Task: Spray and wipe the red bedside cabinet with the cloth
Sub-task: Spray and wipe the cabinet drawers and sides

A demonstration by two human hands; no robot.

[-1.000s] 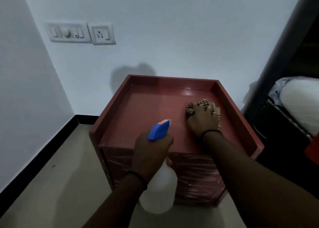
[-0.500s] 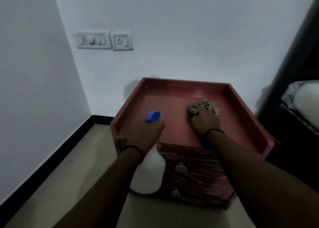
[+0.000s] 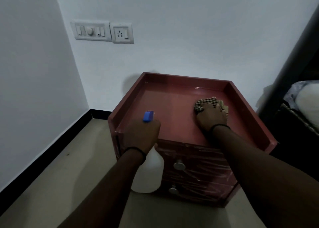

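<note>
Here, my left hand (image 3: 141,136) gripped the neck of the bottle (image 3: 150,176), fingers curled round it just below its blue spray head (image 3: 148,116). The head rose above my knuckles at the cabinet's near left corner, while the white body hung down in front of the drawers, off the floor (image 3: 69,167). My right hand (image 3: 211,117) was on the cloth (image 3: 207,100), fingers bent over it and holding it down against the cabinet (image 3: 188,77) top. The checked cloth lay bunched on the right side of that top, close to the right rim, showing past my fingertips and beside my thumb. The top was a shallow tray with raised edges on three sides, and it shone wet along the back. Each of my wrists wore a thin dark band (image 3: 220,126). Two round metal knobs (image 3: 179,165) sat one above the other on the drawer fronts, which were wrapped in creased clear film. The cabinet stood against the white wall (image 3: 189,29) near the room's corner. Higher on that wall were a switch panel (image 3: 90,31) and, touching its right end, a socket (image 3: 122,33). At the far right edge lay something pale, perhaps a pillow (image 3: 309,100).
</note>
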